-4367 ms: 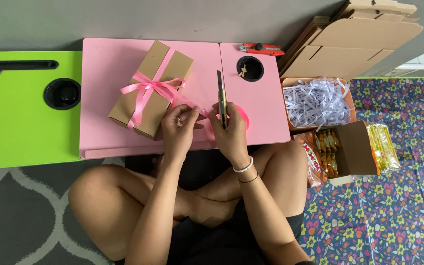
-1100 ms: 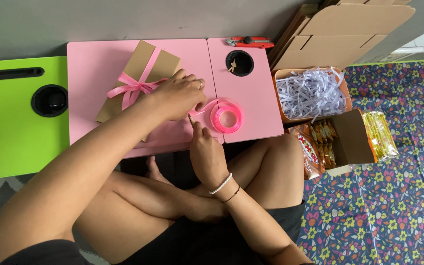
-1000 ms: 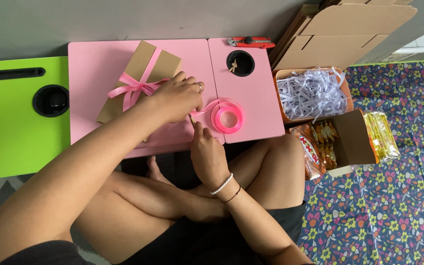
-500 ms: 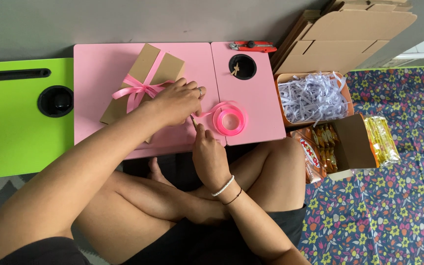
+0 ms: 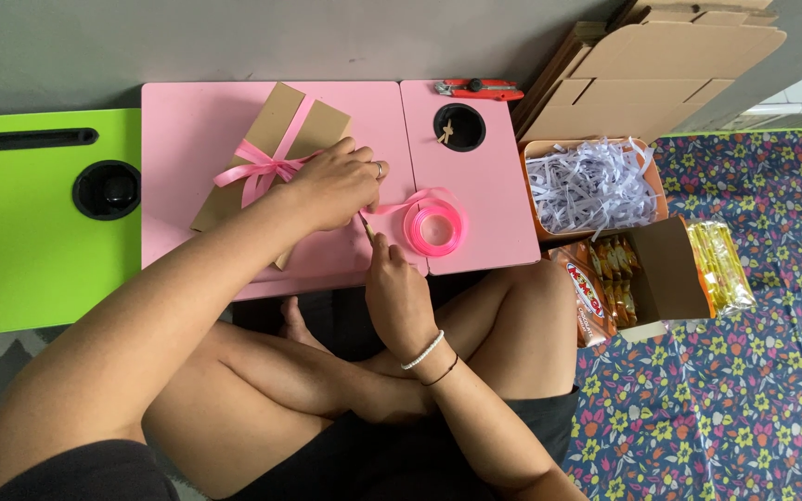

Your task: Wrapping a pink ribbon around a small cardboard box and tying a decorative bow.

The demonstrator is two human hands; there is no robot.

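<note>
Left hand (image 5: 341, 186) unmoved on kraft box (image 5: 271, 158), right hand (image 5: 399, 292) pinching ribbon (image 5: 392, 206)

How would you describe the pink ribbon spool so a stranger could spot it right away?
Start at the pink lap table in front of the seated person. Near its front edge, just right of the left hand and above the right hand, lies the ribbon spool. It is the only flat, bright pink ring there, with a loose tail of ribbon leading toward the hands.

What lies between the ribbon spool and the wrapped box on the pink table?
In the head view, the left hand lies between the ribbon spool and the wrapped box, with the right hand just below.
</note>
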